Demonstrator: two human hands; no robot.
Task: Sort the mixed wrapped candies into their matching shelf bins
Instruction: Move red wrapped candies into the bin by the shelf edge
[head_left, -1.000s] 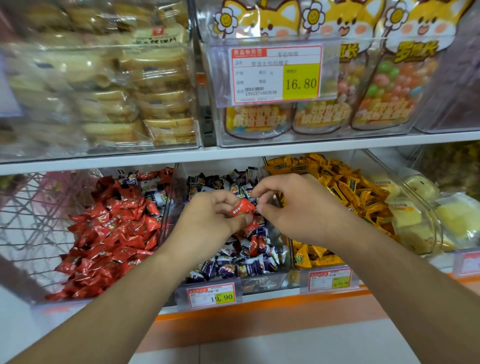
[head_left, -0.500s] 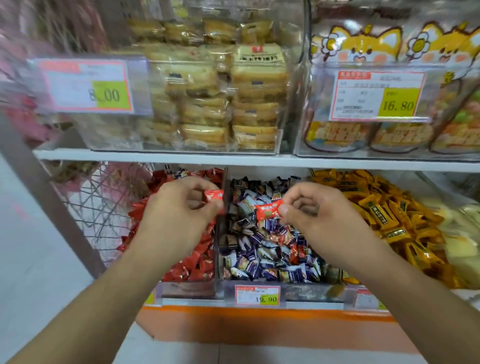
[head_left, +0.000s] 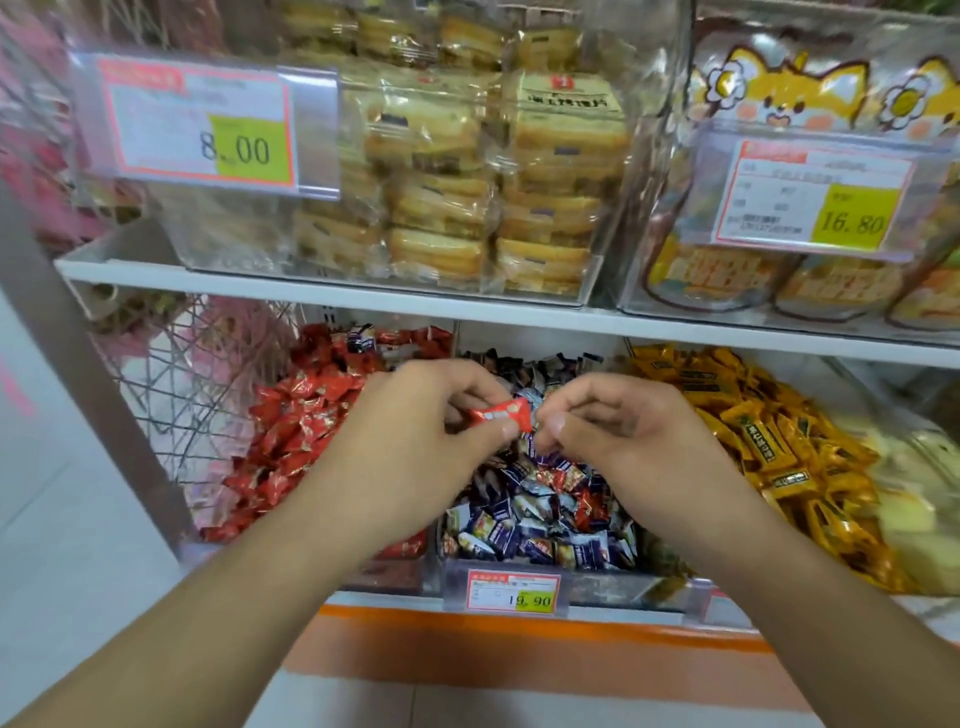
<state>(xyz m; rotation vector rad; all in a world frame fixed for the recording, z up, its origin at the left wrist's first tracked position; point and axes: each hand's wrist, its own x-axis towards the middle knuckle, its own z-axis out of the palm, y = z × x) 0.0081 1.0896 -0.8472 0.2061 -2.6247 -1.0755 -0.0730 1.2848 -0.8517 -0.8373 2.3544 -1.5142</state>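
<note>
Passed across since half a second ago, a red candy (head_left: 500, 415) is pinched by the left hand (head_left: 415, 441); the right hand (head_left: 618, 436), at 3 o'clock, is curled, its grasp unclear.

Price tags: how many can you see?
3. The 8.00 tag is upper left, the 16.80 tag upper right, the 19.90 tag on the middle bin. Another may hide lower right.

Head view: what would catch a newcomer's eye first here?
Two hands meet mid-frame over the middle bin: the left hand pinches a red candy, and the right hand is curled beside it. Left of that sits a bin of red candies, right one of yellow candies.
</note>
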